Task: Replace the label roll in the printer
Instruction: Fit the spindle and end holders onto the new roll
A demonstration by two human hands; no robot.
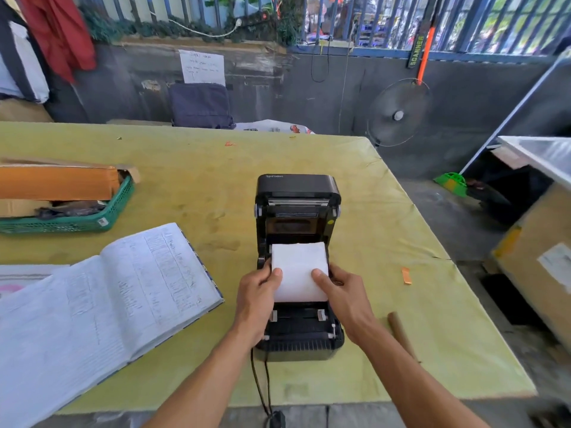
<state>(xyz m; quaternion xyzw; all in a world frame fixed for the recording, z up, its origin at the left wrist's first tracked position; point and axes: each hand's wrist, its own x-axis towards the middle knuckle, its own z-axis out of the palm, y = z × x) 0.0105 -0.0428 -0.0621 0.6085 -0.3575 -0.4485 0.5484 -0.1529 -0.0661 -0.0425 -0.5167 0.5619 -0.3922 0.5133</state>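
A black label printer (298, 338) stands on the yellow-green table (370, 230) with its lid (297, 193) swung up and back. A white label roll (299, 267) sits in the printer's open bay. My left hand (258, 296) grips the roll's left end, thumb on top of the paper. My right hand (341, 293) grips its right end the same way. The lower part of the roll is hidden inside the bay. A brown cardboard tube (401, 332) lies on the table to the right of the printer.
An open handwritten ledger (102, 301) lies left of the printer. A green basket (77, 220) with cardboard sits at the far left. The printer's black cable (261, 384) runs off the near table edge. An orange scrap (406, 275) lies on the right. Boxes and a fan stand beyond the table.
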